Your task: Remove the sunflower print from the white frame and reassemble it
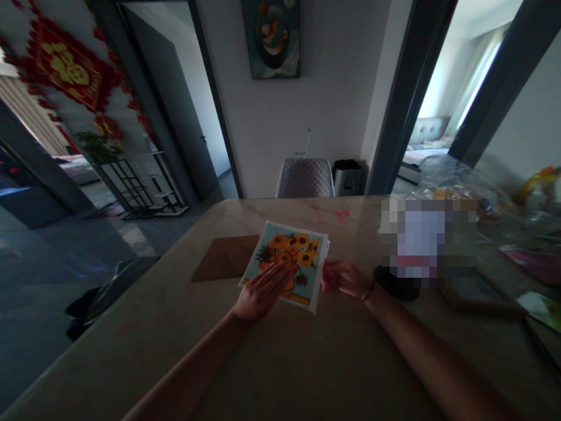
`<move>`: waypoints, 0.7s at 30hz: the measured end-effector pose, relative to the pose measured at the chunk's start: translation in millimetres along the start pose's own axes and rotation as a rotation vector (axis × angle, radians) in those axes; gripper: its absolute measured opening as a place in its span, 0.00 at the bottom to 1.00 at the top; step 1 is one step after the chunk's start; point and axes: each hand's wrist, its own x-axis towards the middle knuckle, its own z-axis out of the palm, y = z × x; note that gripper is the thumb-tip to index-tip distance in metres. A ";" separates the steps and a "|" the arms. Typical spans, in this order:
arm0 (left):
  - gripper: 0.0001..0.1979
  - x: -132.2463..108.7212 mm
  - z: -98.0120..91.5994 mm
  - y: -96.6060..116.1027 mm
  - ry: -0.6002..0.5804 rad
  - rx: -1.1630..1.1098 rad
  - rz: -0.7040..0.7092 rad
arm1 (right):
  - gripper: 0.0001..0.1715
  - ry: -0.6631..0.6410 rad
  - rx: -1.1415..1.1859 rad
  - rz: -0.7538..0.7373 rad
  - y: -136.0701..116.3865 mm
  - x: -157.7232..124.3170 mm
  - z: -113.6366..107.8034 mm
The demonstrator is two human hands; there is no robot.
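Note:
A card with a sunflower picture point(293, 250) lies on the table point(307, 362) in front of me. My left hand point(262, 290) rests flat on its lower left part, fingers stretched out. At the card's right edge my right hand point(346, 278) has its fingers curled and pinched on that edge. A brown envelope point(225, 257) lies flat just left of the card, partly under it.
A black round base point(397, 283) stands right of my right wrist, under a blurred-out patch. Papers and colourful items point(539, 269) crowd the table's right side. A padded chair point(305, 177) and a bin point(347, 175) stand beyond the far edge. A dark chair point(109, 292) sits at left.

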 end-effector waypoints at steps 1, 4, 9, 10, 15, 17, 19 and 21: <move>0.23 -0.4 -0.6 0.2 -0.008 -0.009 0.008 | 0.13 0.051 0.007 -0.027 -0.2 0.5 -4.5; 0.21 -1.1 -2.0 2.1 -0.040 -0.030 0.013 | 0.22 0.364 -0.157 -0.279 2.4 6.8 -12.1; 0.20 0.0 -3.9 6.9 -0.034 -0.035 0.037 | 0.35 0.603 -0.799 -0.578 9.6 14.3 -3.3; 0.20 0.3 -4.3 7.5 -0.035 -0.043 0.048 | 0.37 0.621 -0.909 -0.651 9.9 13.1 -0.2; 0.20 0.9 -5.4 7.3 -0.053 -0.098 0.071 | 0.27 0.665 -1.249 -0.818 6.8 3.1 6.7; 0.20 0.1 -5.3 7.0 -0.035 -0.105 0.069 | 0.20 0.621 -1.296 -0.832 6.2 1.9 5.2; 0.19 -1.3 -4.8 6.6 -0.003 -0.092 0.035 | 0.18 0.591 -1.274 -0.843 6.6 2.8 3.2; 0.19 -3.0 -3.7 5.7 0.053 -0.078 -0.054 | 0.18 0.584 -1.222 -0.840 7.2 4.6 1.9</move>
